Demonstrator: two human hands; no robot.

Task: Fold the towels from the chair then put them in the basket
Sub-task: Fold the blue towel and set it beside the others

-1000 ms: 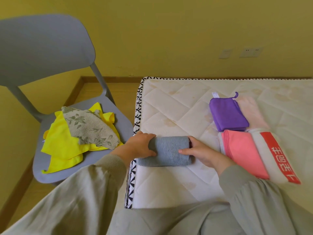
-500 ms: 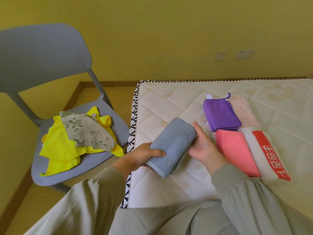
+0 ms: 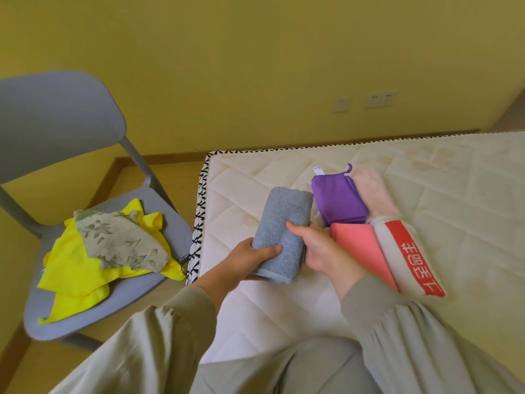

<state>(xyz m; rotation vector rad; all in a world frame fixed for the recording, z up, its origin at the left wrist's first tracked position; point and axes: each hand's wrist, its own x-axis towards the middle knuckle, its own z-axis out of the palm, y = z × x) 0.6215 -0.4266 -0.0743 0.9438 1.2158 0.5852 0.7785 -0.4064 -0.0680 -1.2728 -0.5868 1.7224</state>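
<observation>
Yellow wall (image 3: 255, 66) backs a quilted white mattress (image 3: 284, 314); beside it a grey chair (image 3: 56, 123) carries a yellow towel (image 3: 76, 271) under a floral towel (image 3: 122, 240). On the mattress, folded, lie a red-striped towel (image 3: 409, 257), coral towel (image 3: 360, 245), purple towel (image 3: 338, 200) and pink towel (image 3: 372, 194). Just left of them, the left hand (image 3: 244, 261) grips the folded grey towel (image 3: 284, 220) at its near end, the right hand (image 3: 321, 251) clasping its right edge, thumb on top

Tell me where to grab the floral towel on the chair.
Pinch the floral towel at its corner nearest the mattress, coming from above on that side. It lies flat atop the yellow towel on the chair, so only its edges offer a hold.
</observation>
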